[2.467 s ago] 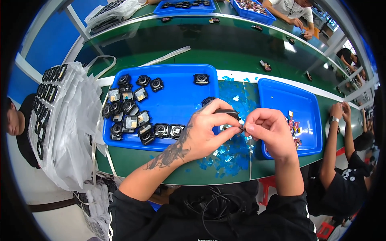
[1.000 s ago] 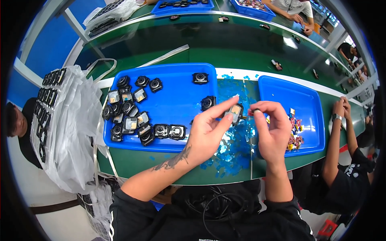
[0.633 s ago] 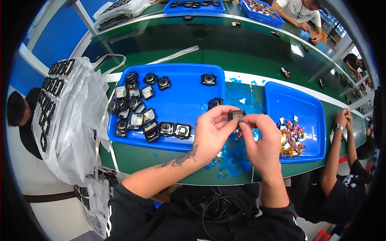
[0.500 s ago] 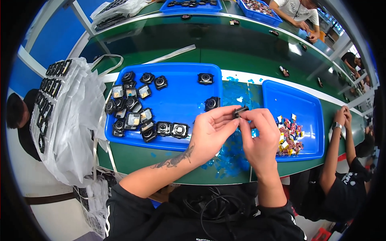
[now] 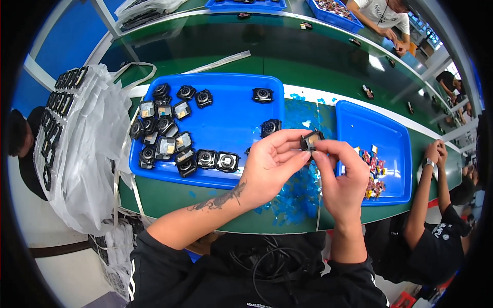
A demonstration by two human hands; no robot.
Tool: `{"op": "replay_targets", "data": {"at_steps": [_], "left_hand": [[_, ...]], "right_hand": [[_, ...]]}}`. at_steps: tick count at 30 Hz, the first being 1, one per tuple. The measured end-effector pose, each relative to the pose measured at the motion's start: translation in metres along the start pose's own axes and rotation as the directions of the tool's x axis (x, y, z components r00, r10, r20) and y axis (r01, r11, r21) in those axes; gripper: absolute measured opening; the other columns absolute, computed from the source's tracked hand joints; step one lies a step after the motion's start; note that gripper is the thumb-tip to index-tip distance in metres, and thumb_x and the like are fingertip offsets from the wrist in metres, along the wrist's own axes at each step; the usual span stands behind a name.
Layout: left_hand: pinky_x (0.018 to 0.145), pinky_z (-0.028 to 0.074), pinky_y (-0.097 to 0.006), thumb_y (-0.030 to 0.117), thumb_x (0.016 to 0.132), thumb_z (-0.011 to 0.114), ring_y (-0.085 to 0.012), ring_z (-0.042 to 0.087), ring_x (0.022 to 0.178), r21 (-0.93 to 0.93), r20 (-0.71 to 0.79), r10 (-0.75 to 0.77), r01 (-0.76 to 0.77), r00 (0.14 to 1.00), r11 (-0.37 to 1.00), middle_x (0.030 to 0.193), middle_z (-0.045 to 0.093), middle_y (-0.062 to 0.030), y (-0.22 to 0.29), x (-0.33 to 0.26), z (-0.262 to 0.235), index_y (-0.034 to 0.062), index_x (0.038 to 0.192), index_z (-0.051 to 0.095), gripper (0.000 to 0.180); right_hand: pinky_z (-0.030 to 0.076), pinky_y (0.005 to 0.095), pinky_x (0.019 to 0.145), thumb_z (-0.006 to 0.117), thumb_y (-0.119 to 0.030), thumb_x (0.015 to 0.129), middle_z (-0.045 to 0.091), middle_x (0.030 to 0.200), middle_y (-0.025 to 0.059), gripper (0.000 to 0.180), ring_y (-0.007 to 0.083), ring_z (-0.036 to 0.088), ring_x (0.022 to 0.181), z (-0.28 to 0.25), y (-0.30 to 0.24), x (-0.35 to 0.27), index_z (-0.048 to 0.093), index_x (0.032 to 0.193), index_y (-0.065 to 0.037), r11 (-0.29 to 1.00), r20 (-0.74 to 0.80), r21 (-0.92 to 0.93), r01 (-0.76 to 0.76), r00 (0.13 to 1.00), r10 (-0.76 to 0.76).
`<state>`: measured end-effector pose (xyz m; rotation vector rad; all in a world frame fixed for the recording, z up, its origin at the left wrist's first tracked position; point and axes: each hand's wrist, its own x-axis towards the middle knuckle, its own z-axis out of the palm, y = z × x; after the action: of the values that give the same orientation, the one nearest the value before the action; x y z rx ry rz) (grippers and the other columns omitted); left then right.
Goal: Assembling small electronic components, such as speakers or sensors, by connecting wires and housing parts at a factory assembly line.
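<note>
Left grip (image 5: pixel 268 172) and right grip (image 5: pixel 344 185) pinch a watch case (image 5: pixel 311 139) above a green bench (image 5: pixel 257 222), blue panel (image 5: pixel 72 41) beyond.

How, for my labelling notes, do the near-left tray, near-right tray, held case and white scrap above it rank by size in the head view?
1. Near-left tray
2. Near-right tray
3. Held case
4. White scrap

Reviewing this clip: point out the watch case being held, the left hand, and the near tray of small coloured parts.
Watch case (image 5: pixel 311 140): head view, on its open face.
Left hand (image 5: pixel 272 172): head view, mid-hand.
Tray (image 5: pixel 372 128): head view, on its bare blue floor.
</note>
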<state>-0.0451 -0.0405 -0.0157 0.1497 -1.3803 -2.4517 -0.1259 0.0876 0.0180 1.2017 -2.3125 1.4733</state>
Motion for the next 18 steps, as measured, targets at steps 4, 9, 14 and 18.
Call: {"op": "replay_targets", "data": {"at_steps": [4,9,14,18], "left_hand": [[0.097,0.051,-0.034,-0.002,0.093,0.057,-0.0216,0.061,0.112,0.023,0.032,-0.026,0.025,0.999,0.999,0.123,0.060,-0.0183,0.0072,0.0015,0.0009,-0.0089,0.131,0.050,0.040],[0.098,0.050,-0.034,-0.002,0.093,0.057,-0.0214,0.060,0.112,0.031,0.066,-0.032,0.030,0.997,0.999,0.123,0.060,-0.0187,0.0051,-0.0006,-0.0003,-0.0097,0.132,0.049,0.040],[0.098,0.050,-0.034,-0.003,0.092,0.057,-0.0214,0.060,0.112,0.049,0.068,-0.033,0.029,0.997,0.998,0.124,0.060,-0.0188,0.0045,-0.0015,0.0009,-0.0098,0.132,0.049,0.041],[0.096,0.050,-0.031,-0.002,0.093,0.057,-0.0187,0.060,0.111,0.063,0.063,-0.025,0.021,0.998,0.998,0.123,0.061,-0.0174,0.0016,-0.0018,-0.0004,-0.0088,0.132,0.050,0.040]], "right_hand": [[0.043,0.0275,0.053,0.072,0.003,0.077,0.066,0.077,0.0063,0.013,0.0144,0.053,0.055,-0.0027,0.0012,0.0005,0.066,0.087,-0.003,0.996,0.038,0.048,-0.072,0.997,0.070],[0.043,0.0276,0.053,0.072,0.003,0.077,0.066,0.077,0.0058,0.013,0.0144,0.053,0.055,-0.0034,-0.0020,0.0013,0.066,0.086,-0.003,0.998,0.027,0.043,-0.038,0.999,0.037],[0.043,0.0293,0.057,0.072,0.002,0.076,0.066,0.076,0.0046,0.012,0.0156,0.053,0.055,-0.0037,-0.0023,0.0021,0.066,0.085,-0.004,0.997,0.020,0.052,-0.053,0.998,0.052],[0.041,0.0304,0.058,0.072,0.000,0.075,0.064,0.073,0.0021,0.011,0.0160,0.052,0.057,-0.0064,-0.0029,0.0051,0.066,0.082,-0.006,0.999,0.058,-0.034,-0.033,0.998,0.035]]}}
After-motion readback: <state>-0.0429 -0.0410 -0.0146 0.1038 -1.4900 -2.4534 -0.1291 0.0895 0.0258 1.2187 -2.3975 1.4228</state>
